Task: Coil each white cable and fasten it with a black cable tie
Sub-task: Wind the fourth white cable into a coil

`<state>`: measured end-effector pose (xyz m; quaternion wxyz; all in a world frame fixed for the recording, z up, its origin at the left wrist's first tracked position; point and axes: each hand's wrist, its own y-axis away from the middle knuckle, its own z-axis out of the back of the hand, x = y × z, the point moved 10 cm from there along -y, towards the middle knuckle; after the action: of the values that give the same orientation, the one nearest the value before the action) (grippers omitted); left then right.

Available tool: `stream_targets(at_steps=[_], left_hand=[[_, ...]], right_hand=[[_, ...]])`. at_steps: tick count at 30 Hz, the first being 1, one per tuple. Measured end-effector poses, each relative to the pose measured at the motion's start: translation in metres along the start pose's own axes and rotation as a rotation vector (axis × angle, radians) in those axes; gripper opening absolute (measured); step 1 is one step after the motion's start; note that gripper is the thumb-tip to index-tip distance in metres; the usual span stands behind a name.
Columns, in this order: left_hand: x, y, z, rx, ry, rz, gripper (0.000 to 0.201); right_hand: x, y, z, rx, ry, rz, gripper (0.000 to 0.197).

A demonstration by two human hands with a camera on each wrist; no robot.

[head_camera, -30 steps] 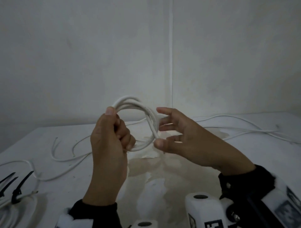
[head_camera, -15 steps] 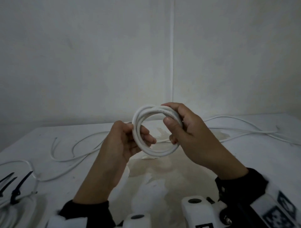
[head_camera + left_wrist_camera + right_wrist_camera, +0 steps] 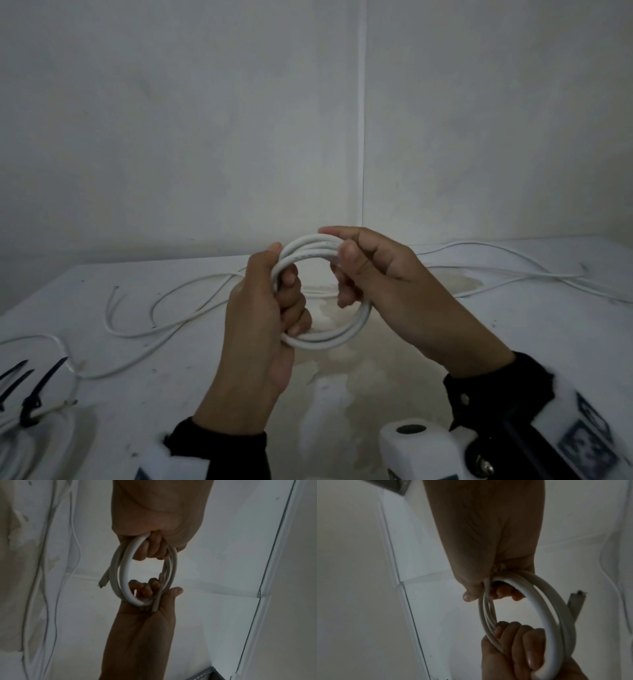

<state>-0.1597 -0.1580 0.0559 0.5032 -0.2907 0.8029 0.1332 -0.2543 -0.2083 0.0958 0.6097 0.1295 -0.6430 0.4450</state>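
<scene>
A white cable coil (image 3: 330, 339) of several loops hangs in the air above the table, facing me. My left hand (image 3: 281, 291) grips its left side, fingers curled through the ring and thumb over the top. My right hand (image 3: 342, 270) pinches the upper right of the ring between thumb and fingers. In the left wrist view the coil (image 3: 125, 574) stretches between the left hand (image 3: 154, 547) and the right hand (image 3: 154, 589), and a cut cable end (image 3: 102, 582) sticks out. The right wrist view shows the right hand (image 3: 486, 593), the coil (image 3: 547, 615) and the left hand (image 3: 513, 639).
Black cable ties (image 3: 34, 387) lie at the table's left edge, beside another white coil (image 3: 20, 445) at the bottom left corner. Loose white cables trail over the table on the left (image 3: 154, 308) and on the right (image 3: 513, 274). A wall stands close behind the table.
My right hand, open beside the coil a second ago, has closed on its upper right. The coil has turned to face me as a flat ring, and my left thumb has shifted over its top.
</scene>
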Motion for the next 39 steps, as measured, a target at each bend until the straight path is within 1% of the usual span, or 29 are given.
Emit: stream_targets(at_steps=[3, 6, 10, 12, 15, 18, 22, 26, 27, 30, 31, 32, 34, 36, 38, 39], left_hand=[[-0.004, -0.001, 0.004, -0.02, 0.011, -0.025, 0.043], [-0.002, -0.001, 0.003, -0.018, 0.014, -0.031, 0.042], [-0.003, -0.001, 0.004, -0.034, 0.013, -0.043, 0.052], [-0.003, -0.001, 0.007, -0.054, 0.018, -0.045, 0.053], [-0.004, 0.001, 0.007, -0.071, 0.011, -0.068, 0.046], [-0.007, 0.001, 0.009, -0.091, -0.008, -0.096, 0.043], [-0.007, -0.001, 0.015, -0.121, -0.006, -0.091, 0.042], [-0.004, -0.001, 0.012, -0.106, -0.046, -0.083, 0.042], [-0.003, -0.001, 0.012, -0.1, -0.048, -0.078, 0.042], [-0.005, -0.002, 0.014, -0.111, -0.047, -0.087, 0.041], [-0.006, -0.002, 0.015, -0.118, -0.04, -0.092, 0.041], [-0.006, -0.002, 0.016, -0.121, -0.032, -0.096, 0.041], [-0.007, -0.002, 0.015, -0.118, -0.017, -0.102, 0.041], [-0.008, -0.002, 0.014, -0.116, -0.01, -0.105, 0.041], [-0.009, -0.001, 0.013, -0.112, -0.014, -0.113, 0.041], [-0.009, -0.001, 0.013, -0.109, -0.017, -0.115, 0.042]], right_hand=[[-0.007, 0.001, -0.003, 0.043, -0.012, -0.048, 0.028], [-0.011, 0.0, -0.001, 0.02, -0.061, -0.069, 0.018], [-0.009, 0.0, -0.007, 0.021, -0.159, -0.063, 0.036], [-0.007, 0.001, -0.008, 0.027, -0.172, -0.057, 0.036], [-0.007, 0.002, -0.005, 0.018, -0.16, -0.061, 0.032], [-0.009, 0.003, -0.006, 0.033, -0.186, -0.084, 0.03], [-0.018, 0.003, -0.01, 0.089, -0.23, -0.16, 0.042], [-0.019, 0.001, -0.003, 0.025, -0.259, -0.147, 0.034], [-0.019, 0.0, -0.003, 0.014, -0.278, -0.137, 0.038], [-0.021, -0.002, -0.008, 0.007, -0.37, -0.131, 0.055], [-0.022, -0.002, -0.01, 0.017, -0.408, -0.131, 0.056], [-0.021, -0.002, -0.012, 0.032, -0.438, -0.125, 0.052], [-0.017, -0.001, -0.012, 0.068, -0.455, -0.099, 0.037], [-0.013, 0.0, -0.009, 0.08, -0.447, -0.083, 0.029], [-0.013, -0.001, -0.005, 0.047, -0.432, -0.067, 0.024], [-0.015, -0.001, -0.003, 0.016, -0.425, -0.062, 0.024]])
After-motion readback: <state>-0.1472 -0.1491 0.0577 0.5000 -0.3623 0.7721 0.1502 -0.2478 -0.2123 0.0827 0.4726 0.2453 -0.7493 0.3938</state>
